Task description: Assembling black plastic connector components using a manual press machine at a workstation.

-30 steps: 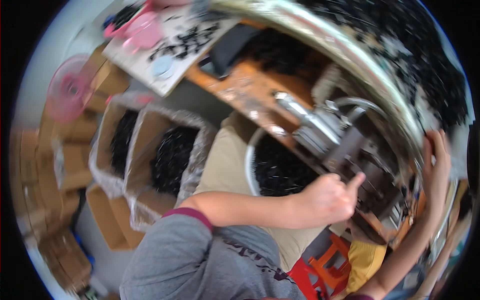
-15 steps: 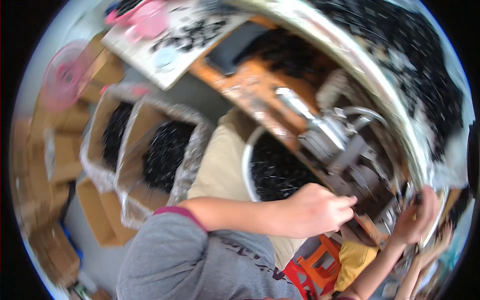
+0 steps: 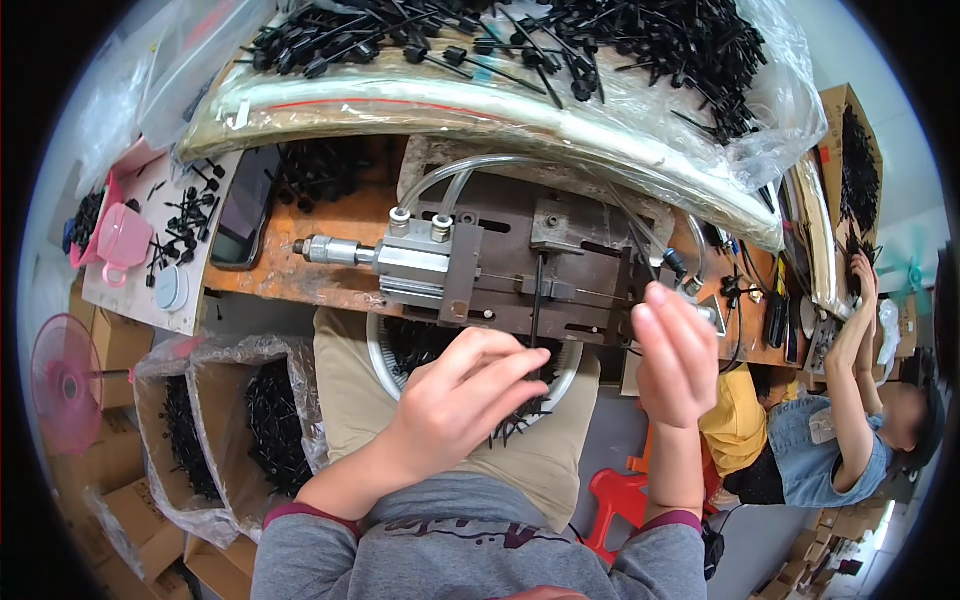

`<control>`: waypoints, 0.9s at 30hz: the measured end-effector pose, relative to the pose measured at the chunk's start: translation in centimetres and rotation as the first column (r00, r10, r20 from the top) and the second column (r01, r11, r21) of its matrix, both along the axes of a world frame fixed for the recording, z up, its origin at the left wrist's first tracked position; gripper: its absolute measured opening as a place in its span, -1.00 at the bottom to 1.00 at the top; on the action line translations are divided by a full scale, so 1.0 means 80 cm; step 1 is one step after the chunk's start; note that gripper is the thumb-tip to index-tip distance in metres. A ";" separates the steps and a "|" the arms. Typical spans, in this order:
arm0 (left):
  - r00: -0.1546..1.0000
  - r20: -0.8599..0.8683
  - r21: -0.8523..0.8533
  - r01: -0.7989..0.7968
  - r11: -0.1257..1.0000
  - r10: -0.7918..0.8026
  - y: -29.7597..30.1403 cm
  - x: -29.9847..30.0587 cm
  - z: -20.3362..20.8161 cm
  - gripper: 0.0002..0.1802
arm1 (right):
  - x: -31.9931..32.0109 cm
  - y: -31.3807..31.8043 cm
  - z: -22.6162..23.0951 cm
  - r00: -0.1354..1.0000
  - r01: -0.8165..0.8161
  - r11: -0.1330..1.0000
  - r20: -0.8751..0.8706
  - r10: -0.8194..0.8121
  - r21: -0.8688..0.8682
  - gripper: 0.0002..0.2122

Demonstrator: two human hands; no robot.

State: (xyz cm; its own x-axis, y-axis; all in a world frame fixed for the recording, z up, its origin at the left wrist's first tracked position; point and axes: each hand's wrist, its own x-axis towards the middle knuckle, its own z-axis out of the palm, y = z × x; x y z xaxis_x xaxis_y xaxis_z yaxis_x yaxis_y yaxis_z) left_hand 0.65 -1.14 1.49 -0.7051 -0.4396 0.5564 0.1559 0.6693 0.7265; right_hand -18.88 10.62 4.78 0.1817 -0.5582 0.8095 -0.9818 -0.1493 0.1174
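My left hand point(image 3: 465, 395) is pinched at the front edge of a metal clamping fixture point(image 3: 490, 255) on the bench. A thin black plastic stem point(image 3: 540, 300) runs from its fingertips across the small central block of the fixture. At the fixture's right end, my right hand point(image 3: 677, 360) is raised with its fingers together. A slim black stem point(image 3: 642, 250) rises from its fingertips, beside a tube fitting; its lower end is hidden by the fingers. A silver air cylinder point(image 3: 412, 270) with clear hoses sits on the fixture's left. Below, a white-rimmed tub point(image 3: 382, 365) of black parts rests between my legs.
A padded ledge point(image 3: 480, 105) bearing heaped black parts spans the bench's back. A phone point(image 3: 243, 215) lies left, near a white side table point(image 3: 190, 310). Plastic-lined boxes point(image 3: 225, 365) stand lower left. At right are a red stool point(image 3: 615, 505) and a co-worker point(image 3: 830, 440).
The view has swung from a tilted angle to a level one facing the fixture. My right hand has come from the far right to the fixture; both hands are now at it.
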 end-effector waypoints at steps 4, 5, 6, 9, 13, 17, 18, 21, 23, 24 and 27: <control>0.995 0.082 -0.144 -0.040 0.989 0.052 0.008 -0.023 -0.029 -0.71 | 0.012 0.012 -0.020 0.683 -0.011 0.976 0.711 0.167 -0.218 -0.72; 0.991 0.114 -0.216 -0.043 0.976 0.069 0.009 -0.027 -0.030 -0.71 | 0.020 0.012 -0.024 0.465 -0.008 0.947 0.837 0.288 -0.321 -0.69; 0.984 0.148 -0.288 -0.052 0.956 0.098 0.009 -0.028 -0.031 -0.71 | 0.024 0.012 -0.029 0.470 0.016 0.949 0.840 0.271 -0.315 -0.64; 0.970 0.191 -0.419 -0.055 0.906 0.148 0.007 -0.035 -0.024 -0.73 | 0.033 0.026 -0.036 0.438 -0.081 0.957 0.853 0.285 -0.278 -0.58; 0.974 0.177 -0.436 -0.050 0.899 0.140 -0.003 -0.043 -0.020 -0.74 | 0.041 0.045 -0.034 0.214 -0.049 0.970 0.946 0.242 -0.237 -0.70; 0.976 0.165 -0.435 -0.059 0.899 0.144 -0.001 -0.042 -0.026 -0.78 | 0.035 0.049 -0.035 0.010 -0.042 0.957 0.958 0.287 -0.287 -0.80; 0.980 0.148 -0.436 -0.057 0.898 0.134 -0.002 -0.044 -0.025 -0.80 | 0.031 0.050 -0.032 0.001 -0.154 0.935 0.946 0.324 -0.320 -0.77; 0.965 0.215 -0.430 -0.043 0.902 0.149 -0.001 -0.042 -0.018 -0.73 | 0.048 0.047 -0.016 -0.185 -0.059 0.943 0.932 0.311 -0.326 -0.71; 0.956 0.272 -0.408 0.013 0.913 0.108 -0.004 -0.040 -0.010 -0.68 | 0.046 0.051 -0.017 0.006 -0.059 0.971 0.972 0.233 -0.232 -0.67; 0.947 0.314 -0.379 0.055 0.924 0.072 -0.007 -0.038 0.000 -0.67 | 0.049 0.050 -0.017 0.081 0.007 0.977 0.974 0.211 -0.212 -0.67; 0.944 0.329 -0.232 0.116 0.966 -0.034 -0.019 -0.026 0.032 -0.67 | 0.055 0.042 -0.024 0.386 0.159 0.980 0.921 0.047 -0.116 -0.72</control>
State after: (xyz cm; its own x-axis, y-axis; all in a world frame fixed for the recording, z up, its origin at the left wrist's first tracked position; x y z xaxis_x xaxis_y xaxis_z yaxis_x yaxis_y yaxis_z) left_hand -1.45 -2.68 4.03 -0.8886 -0.2571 0.3799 0.0001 0.8280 0.5607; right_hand -14.48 14.01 2.89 -0.7543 -0.3838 0.5327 -0.5094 -0.1698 -0.8436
